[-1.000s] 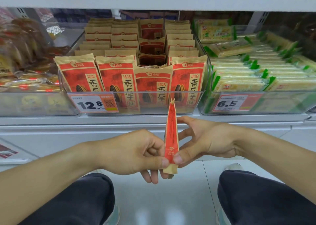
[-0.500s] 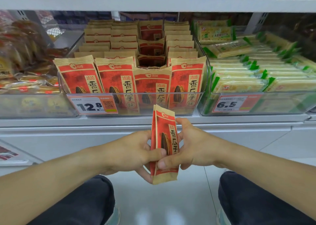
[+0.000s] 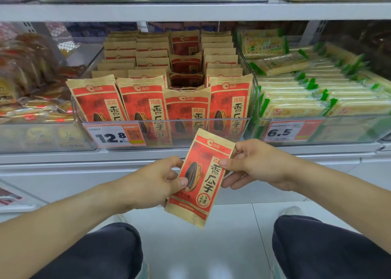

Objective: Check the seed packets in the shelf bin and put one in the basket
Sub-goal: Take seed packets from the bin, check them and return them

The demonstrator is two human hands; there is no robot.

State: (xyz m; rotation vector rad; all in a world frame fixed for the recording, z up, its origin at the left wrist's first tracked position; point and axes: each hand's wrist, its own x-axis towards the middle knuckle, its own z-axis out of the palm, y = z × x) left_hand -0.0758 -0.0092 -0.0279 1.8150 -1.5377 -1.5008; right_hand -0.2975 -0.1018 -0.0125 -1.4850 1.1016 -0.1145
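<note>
A red and tan seed packet (image 3: 203, 185) with a black sunflower seed printed on it is held in front of the shelf, its front facing me and tilted to the right. My left hand (image 3: 154, 181) pinches its left edge, thumb on the front. My right hand (image 3: 256, 164) pinches its upper right edge. Behind it, a clear shelf bin (image 3: 255, 100) holds several rows of the same seed packets (image 3: 143, 103) standing upright. No basket is in view.
A price tag reading 12.8 (image 3: 114, 135) hangs on the bin front. A bin of green and cream cracker packs (image 3: 321, 92) stands to the right, tagged 6.5 (image 3: 283, 131). Brown snack packs (image 3: 27, 84) fill the left bin. My knees (image 3: 325, 249) are over a white floor.
The packet has turned from edge-on to front-facing and now tilts right. My right hand has shifted up to its upper right edge.
</note>
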